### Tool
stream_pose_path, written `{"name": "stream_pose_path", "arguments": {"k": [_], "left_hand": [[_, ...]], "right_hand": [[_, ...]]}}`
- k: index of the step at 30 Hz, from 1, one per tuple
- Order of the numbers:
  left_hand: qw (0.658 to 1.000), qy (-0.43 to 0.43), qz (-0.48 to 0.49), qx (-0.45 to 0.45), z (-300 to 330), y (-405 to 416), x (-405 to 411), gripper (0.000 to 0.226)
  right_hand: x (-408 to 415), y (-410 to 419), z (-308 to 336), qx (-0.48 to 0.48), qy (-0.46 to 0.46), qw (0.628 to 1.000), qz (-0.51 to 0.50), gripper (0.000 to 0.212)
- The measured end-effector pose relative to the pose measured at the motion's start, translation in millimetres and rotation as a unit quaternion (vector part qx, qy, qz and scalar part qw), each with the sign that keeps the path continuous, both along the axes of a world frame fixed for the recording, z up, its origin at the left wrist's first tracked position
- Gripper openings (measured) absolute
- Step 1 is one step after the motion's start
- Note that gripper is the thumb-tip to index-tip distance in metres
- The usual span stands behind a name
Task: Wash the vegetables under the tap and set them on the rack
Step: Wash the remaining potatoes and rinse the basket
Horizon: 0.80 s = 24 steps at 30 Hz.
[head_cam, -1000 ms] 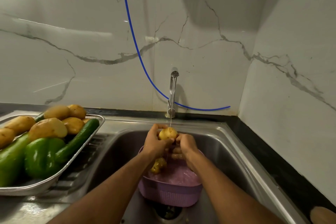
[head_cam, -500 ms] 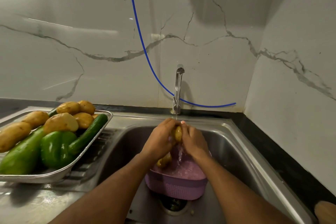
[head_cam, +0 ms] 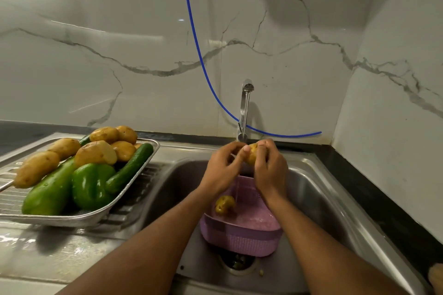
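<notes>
Both hands grip one small potato (head_cam: 251, 156) just below the tap (head_cam: 245, 110): right hand (head_cam: 271, 172) curled round it, left hand (head_cam: 224, 170) pinching its near side. Beneath lies the steel sink (head_cam: 335, 194), then the rack tray (head_cam: 100, 213) at left holding washed potatoes (head_cam: 96, 153), a green pepper (head_cam: 90, 184) and cucumbers (head_cam: 130, 167). A purple basket (head_cam: 242, 237) in the sink holds another potato (head_cam: 224, 204).
</notes>
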<state>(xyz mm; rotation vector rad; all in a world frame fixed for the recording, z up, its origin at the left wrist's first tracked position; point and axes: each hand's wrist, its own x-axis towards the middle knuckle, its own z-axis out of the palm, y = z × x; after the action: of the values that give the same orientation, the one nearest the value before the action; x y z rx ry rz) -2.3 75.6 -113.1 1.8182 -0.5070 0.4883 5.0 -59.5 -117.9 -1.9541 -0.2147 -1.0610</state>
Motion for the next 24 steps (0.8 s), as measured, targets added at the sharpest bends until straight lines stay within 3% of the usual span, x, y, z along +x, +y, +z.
{"name": "stream_pose_path", "arguments": {"k": [2, 3, 5, 6, 7, 8, 10, 12, 13, 15, 17, 18, 22, 24], "left_hand": [[0.996, 0.016, 0.029, 0.085, -3, -7, -2, 0.024], [0.988, 0.053, 0.051, 0.134, -9, -8, -1, 0.033], [0.95, 0.141, 0.108, 0.255, -25, -5, 2, 0.048], [0.935, 0.155, 0.129, 0.293, -31, -3, 3, 0.052], [0.935, 0.139, 0.143, 0.294, -31, -1, 4, 0.053], [0.951, 0.096, 0.148, 0.254, -27, 0, 3, 0.053], [0.984, 0.019, 0.132, 0.121, -11, -1, 2, 0.051], [0.994, -0.006, 0.102, 0.041, -3, -2, 2, 0.048], [0.996, 0.023, 0.082, 0.032, -5, -1, 2, 0.046], [0.982, 0.173, 0.035, 0.063, -17, 6, 1, 0.044], [0.938, 0.33, -0.05, 0.094, -24, 15, -1, 0.041], [0.919, 0.373, -0.09, 0.089, -22, 17, -4, 0.038], [0.922, 0.374, -0.094, 0.014, 5, 18, -9, 0.023], [0.93, 0.35, -0.072, 0.091, 17, 21, -8, 0.036]], "right_hand": [[1, 0, -5, -0.026, 0.056, 0.998, 0.002, 0.041], [2, 0, -9, -0.033, 0.159, 0.987, 0.005, 0.048], [0, 0, -17, -0.027, 0.418, 0.907, 0.041, 0.061], [-2, 1, -17, -0.027, 0.483, 0.873, 0.058, 0.065], [-2, 2, -14, -0.034, 0.487, 0.871, 0.058, 0.066], [-1, 4, -8, -0.036, 0.433, 0.9, 0.041, 0.063], [-3, 9, 6, -0.019, 0.234, 0.972, -0.011, 0.052], [-5, 14, 12, -0.002, 0.123, 0.992, -0.008, 0.047], [-3, 13, 9, -0.004, 0.152, 0.988, 0.007, 0.048], [0, 6, -8, -0.054, 0.305, 0.95, 0.034, 0.054], [3, -4, -21, -0.105, 0.409, 0.905, 0.054, 0.058], [4, -9, -23, -0.108, 0.419, 0.9, 0.056, 0.057], [8, -7, -18, -0.024, 0.393, 0.913, 0.112, 0.046], [8, -4, -18, 0.018, 0.385, 0.913, 0.134, 0.043]]}}
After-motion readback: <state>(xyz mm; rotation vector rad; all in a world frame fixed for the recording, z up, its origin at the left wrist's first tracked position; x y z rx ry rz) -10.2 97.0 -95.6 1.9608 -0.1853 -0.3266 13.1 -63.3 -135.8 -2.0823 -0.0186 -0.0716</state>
